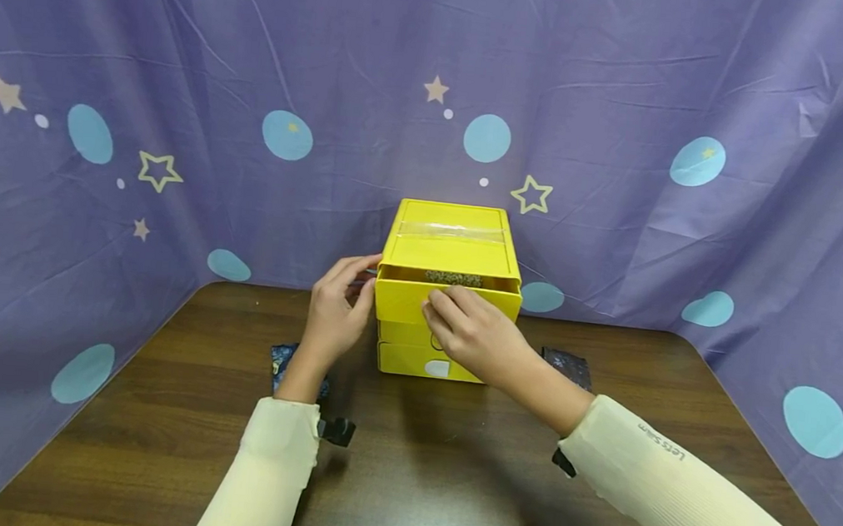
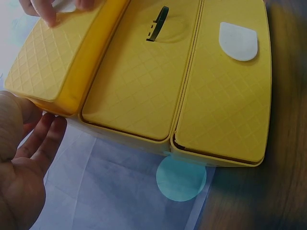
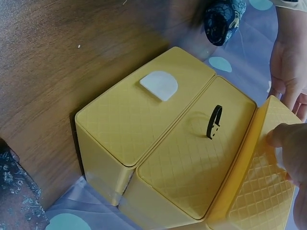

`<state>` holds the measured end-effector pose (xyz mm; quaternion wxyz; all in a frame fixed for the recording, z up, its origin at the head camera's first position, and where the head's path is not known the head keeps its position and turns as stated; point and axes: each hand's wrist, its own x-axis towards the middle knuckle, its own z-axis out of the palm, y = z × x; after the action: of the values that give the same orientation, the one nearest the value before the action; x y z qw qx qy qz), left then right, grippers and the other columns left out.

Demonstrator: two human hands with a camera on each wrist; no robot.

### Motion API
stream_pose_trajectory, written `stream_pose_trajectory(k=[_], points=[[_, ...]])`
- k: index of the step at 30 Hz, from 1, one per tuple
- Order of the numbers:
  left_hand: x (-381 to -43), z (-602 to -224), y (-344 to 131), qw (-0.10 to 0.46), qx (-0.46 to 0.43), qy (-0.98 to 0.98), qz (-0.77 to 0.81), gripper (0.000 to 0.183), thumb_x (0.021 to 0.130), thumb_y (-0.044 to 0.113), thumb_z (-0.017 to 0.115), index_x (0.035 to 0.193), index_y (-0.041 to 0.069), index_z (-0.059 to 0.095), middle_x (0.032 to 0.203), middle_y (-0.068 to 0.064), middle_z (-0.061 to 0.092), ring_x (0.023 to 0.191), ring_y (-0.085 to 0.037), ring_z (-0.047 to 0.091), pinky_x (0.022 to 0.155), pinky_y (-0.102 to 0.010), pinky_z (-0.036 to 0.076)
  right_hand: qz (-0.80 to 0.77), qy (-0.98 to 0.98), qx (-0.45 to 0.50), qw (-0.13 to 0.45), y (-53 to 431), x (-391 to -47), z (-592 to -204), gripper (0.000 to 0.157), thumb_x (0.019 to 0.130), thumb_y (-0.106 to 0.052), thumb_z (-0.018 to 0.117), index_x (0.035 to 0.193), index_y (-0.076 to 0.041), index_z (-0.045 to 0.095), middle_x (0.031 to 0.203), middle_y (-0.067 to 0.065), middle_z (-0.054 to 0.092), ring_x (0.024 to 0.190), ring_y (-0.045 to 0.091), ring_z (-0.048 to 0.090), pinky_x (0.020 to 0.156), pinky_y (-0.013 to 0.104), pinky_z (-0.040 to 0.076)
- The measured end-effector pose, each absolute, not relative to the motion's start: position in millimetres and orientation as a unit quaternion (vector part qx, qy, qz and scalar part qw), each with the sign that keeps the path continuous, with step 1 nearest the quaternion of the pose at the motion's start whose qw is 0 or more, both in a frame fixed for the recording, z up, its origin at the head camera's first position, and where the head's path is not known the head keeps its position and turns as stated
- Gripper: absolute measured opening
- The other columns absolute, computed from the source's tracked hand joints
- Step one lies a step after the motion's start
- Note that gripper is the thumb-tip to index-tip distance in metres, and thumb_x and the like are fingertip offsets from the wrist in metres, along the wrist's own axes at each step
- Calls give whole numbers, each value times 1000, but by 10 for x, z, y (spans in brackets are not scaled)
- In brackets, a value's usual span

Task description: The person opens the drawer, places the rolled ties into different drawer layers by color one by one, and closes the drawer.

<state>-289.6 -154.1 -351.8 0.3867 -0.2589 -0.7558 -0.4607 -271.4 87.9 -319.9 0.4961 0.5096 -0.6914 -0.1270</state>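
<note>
A yellow three-drawer box (image 1: 451, 253) stands against the curtain. Its top drawer (image 1: 399, 301) is pulled partly out, and a green speckled thing (image 1: 453, 279) shows inside. My right hand (image 1: 472, 328) pinches the white tab (image 3: 279, 156) on that drawer's front. At the box's left side, my left hand (image 1: 340, 304) touches the upper edge with loosely bent fingers. The middle drawer has a black loop handle (image 2: 159, 24); the bottom drawer bears a white rounded tab (image 2: 238, 41). Both lower drawers are closed.
On the brown wooden table (image 1: 404, 462), a dark blue patterned cloth item (image 1: 282, 361) lies left of the box, partly behind my left wrist. Another dark patterned cloth item (image 1: 567, 366) lies to the right. A purple curtain (image 1: 595, 86) surrounds the table's back and sides.
</note>
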Motion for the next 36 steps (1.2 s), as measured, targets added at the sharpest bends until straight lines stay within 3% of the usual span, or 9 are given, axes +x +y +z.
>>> stream_pose_trajectory(k=[7,16,24,36], points=[[-2912,-3523,-1543,389,-259,-756,-458,34,98,-5,62,131,1,68,121,-15,66,101,-31,69,84,-35,61,-128,-695,505,496,873,-2722,-3189,30,105,-1,43,112,7,72,105,17,64,87,27,59,81,31,57],[-2905,-3530,-1545,388,-257,-756,-460,34,98,-5,63,131,1,68,122,-16,66,100,-29,68,83,-39,62,-130,-700,503,491,864,-2751,-3203,21,100,0,58,113,7,72,105,17,65,88,27,59,81,31,57],[-2918,-3519,-1539,389,-259,-755,-460,33,98,-4,63,130,1,68,121,-15,66,100,-28,68,84,-34,61,-139,-711,492,482,862,-2754,-3179,19,99,0,64,115,5,73,107,17,65,91,28,60,82,31,57],[-2925,-3523,-1547,389,-258,-751,-468,32,98,-3,63,130,1,69,121,-15,67,100,-28,69,82,-39,62,-147,-718,483,479,838,-2826,-3184,19,101,0,62,115,5,74,108,15,66,89,26,59,77,29,56]])
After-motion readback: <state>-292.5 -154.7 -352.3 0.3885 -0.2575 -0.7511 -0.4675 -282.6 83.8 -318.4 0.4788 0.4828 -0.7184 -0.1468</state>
